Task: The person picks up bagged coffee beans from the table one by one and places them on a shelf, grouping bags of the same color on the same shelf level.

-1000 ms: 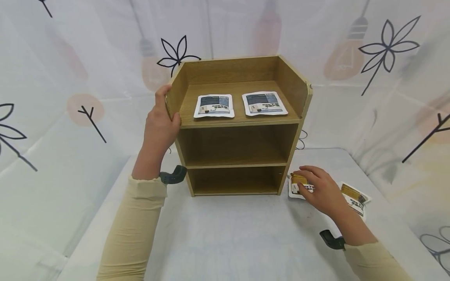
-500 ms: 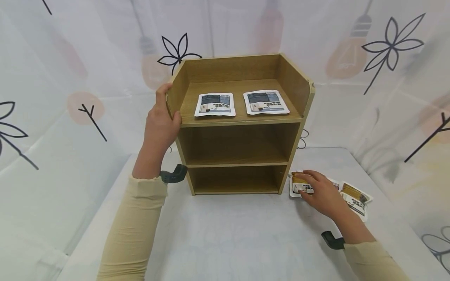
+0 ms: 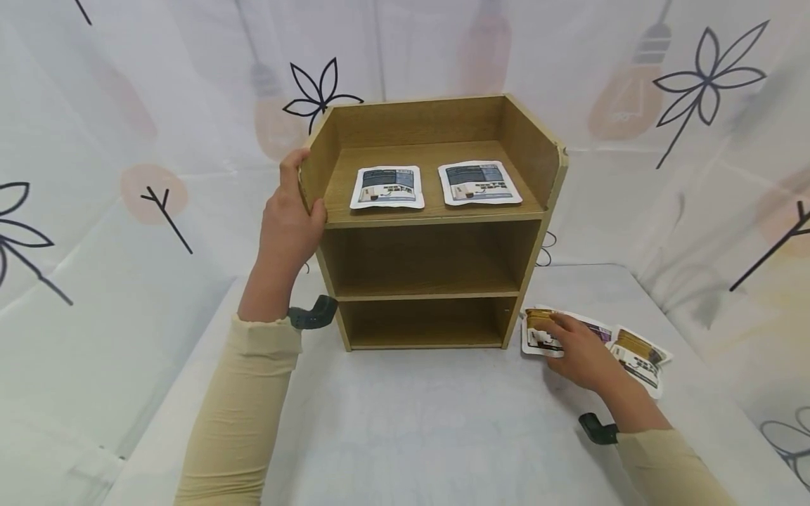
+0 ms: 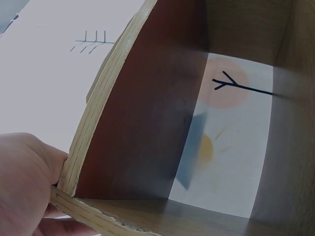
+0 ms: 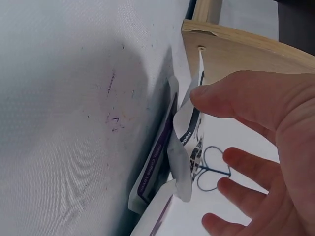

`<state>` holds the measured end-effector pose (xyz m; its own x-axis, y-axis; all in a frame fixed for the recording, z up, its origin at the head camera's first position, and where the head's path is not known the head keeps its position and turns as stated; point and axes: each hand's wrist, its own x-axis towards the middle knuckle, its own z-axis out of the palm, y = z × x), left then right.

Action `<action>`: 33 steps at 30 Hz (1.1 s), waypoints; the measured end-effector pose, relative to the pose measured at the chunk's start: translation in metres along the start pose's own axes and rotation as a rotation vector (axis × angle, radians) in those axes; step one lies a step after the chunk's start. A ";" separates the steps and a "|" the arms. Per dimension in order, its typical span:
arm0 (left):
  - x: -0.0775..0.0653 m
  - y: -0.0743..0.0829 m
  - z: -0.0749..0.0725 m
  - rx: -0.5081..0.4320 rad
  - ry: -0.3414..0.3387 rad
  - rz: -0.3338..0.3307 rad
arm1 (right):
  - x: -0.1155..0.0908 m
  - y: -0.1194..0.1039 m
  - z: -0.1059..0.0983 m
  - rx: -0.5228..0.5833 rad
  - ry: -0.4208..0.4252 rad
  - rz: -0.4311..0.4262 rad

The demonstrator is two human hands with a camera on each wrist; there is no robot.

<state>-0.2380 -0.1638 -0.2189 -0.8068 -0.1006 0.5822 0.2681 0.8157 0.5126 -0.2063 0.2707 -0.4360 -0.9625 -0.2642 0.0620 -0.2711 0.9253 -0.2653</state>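
Observation:
At the left, my left hand (image 3: 287,221) grips the upper side panel of a small wooden shelf (image 3: 436,219), thumb at the front edge. In the left wrist view the hand (image 4: 24,182) holds the panel's corner. To the right of the shelf, my right hand (image 3: 585,358) pinches a white coffee packet (image 3: 536,342) with a brown and white label. In the right wrist view the thumb touches the edge of the bent packet (image 5: 184,128); the index fingertip is hidden, the other fingers are spread. Another packet with a purple band (image 5: 156,160) lies under it on the table.
Two white packets with blue labels, a left one (image 3: 387,187) and a right one (image 3: 479,183), lie on the shelf's top board. Another brown-labelled packet (image 3: 639,362) rests right of my right hand. A patterned cloth (image 3: 209,105) hangs behind the white table (image 3: 411,422).
My right hand's fingers and thumb have drawn closer together at the packet, and more of the label shows. The left hand keeps its grip on the shelf.

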 end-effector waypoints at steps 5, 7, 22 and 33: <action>0.000 0.000 0.000 0.005 -0.007 -0.007 | 0.005 0.003 0.005 0.001 -0.014 -0.002; 0.000 0.000 0.000 0.008 -0.007 -0.009 | 0.007 0.005 0.008 -0.008 -0.016 -0.007; 0.000 0.001 -0.001 0.020 -0.012 -0.008 | 0.013 0.010 0.017 -0.057 -0.041 0.014; -0.001 0.001 -0.001 0.009 0.002 0.007 | 0.010 0.005 0.012 -0.114 0.062 -0.043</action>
<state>-0.2365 -0.1636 -0.2184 -0.8039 -0.0963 0.5869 0.2688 0.8215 0.5030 -0.2171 0.2693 -0.4483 -0.9478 -0.2908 0.1309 -0.3089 0.9392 -0.1498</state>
